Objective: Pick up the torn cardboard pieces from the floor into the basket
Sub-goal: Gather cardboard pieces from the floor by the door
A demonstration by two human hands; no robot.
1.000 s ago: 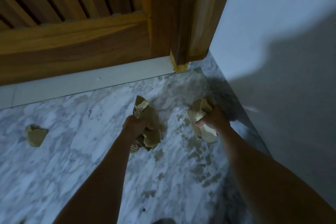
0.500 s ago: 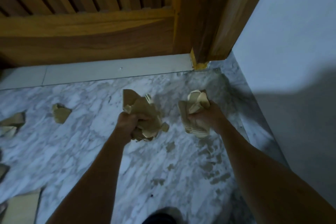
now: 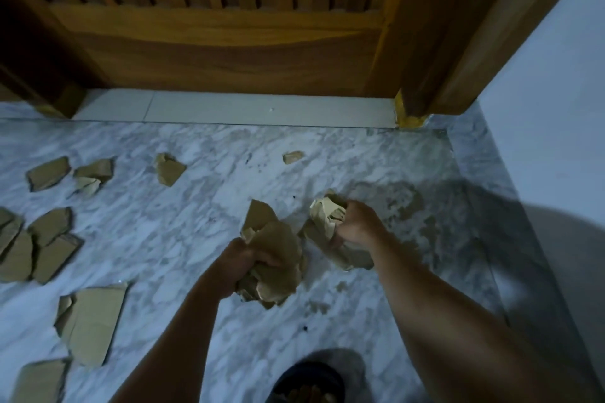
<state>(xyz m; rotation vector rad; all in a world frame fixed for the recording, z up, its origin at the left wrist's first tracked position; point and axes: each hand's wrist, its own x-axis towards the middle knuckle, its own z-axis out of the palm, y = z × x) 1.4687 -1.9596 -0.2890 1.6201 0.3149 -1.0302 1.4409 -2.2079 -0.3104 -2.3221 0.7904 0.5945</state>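
My left hand (image 3: 240, 263) grips a crumpled bundle of torn brown cardboard pieces (image 3: 278, 258) above the marble floor. My right hand (image 3: 358, 222) grips a second bundle of cardboard scraps (image 3: 327, 209) a little to the right. Several more torn pieces lie on the floor: a large one (image 3: 93, 324) at the lower left, a cluster (image 3: 39, 245) at the left edge, one (image 3: 170, 168) near the middle, and a small scrap (image 3: 292, 156) by the door sill. No basket is in view.
A wooden slatted door (image 3: 212, 42) and its frame (image 3: 442, 42) stand ahead. A white wall (image 3: 550, 108) runs along the right. My foot in a dark sandal (image 3: 307, 383) is at the bottom of the marble floor (image 3: 196, 222).
The view has pulled back and swung left, bringing many more floor pieces into sight. Both hands keep hold of their cardboard bundles and have moved away from the door corner.
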